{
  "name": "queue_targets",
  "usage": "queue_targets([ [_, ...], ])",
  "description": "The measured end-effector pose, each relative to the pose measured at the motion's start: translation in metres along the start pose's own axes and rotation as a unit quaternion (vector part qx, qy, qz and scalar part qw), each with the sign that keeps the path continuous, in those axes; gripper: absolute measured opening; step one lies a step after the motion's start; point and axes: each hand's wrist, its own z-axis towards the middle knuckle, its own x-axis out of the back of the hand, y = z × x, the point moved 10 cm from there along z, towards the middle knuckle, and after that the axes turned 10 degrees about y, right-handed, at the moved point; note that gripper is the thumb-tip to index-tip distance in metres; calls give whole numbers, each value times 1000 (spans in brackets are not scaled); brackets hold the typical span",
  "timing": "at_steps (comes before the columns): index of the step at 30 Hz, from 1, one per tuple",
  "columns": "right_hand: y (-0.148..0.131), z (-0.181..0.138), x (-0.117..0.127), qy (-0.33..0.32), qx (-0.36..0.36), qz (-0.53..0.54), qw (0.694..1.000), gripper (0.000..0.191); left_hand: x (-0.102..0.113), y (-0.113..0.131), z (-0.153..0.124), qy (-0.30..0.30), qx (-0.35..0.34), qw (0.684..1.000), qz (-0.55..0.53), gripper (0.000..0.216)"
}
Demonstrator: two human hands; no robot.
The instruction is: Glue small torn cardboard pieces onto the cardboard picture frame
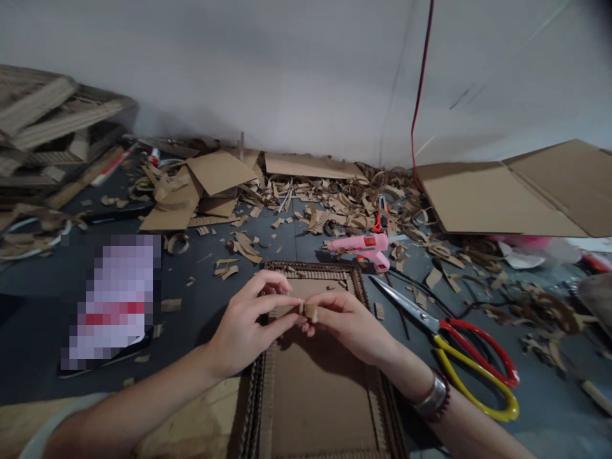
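Observation:
Both hands meet over a cardboard frame [315, 389] lying flat on the dark table. My left hand [248, 325] and my right hand [347, 322] pinch a small rolled piece of cardboard [310, 311] between their fingertips, just above the frame's upper part. The frame has a rim of corrugated strips [313, 268]. A bracelet sits on my right wrist.
Large scissors with red and yellow handles [454, 344] lie right of the frame. A pink glue gun [366, 245] lies behind it. Cardboard scraps [335, 204] litter the back, a flattened box [516, 191] at right, stacked cardboard [52, 134] at left, a blurred-out object [115, 299] beside the left hand.

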Motion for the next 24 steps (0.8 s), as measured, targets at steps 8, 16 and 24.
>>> queue_targets([
  [8,-2,0,-1,0,3,-21,1000,14,-5,-2,-3,-41,3,999,-12,14],
  [16,-11,-2,-2,12,32,-81,996,14,-4,-1,-3,-35,-7,999,-20,18],
  [24,-16,-3,-3,11,54,-101,993,15,-3,0,-3,-26,-18,999,-20,20],
])
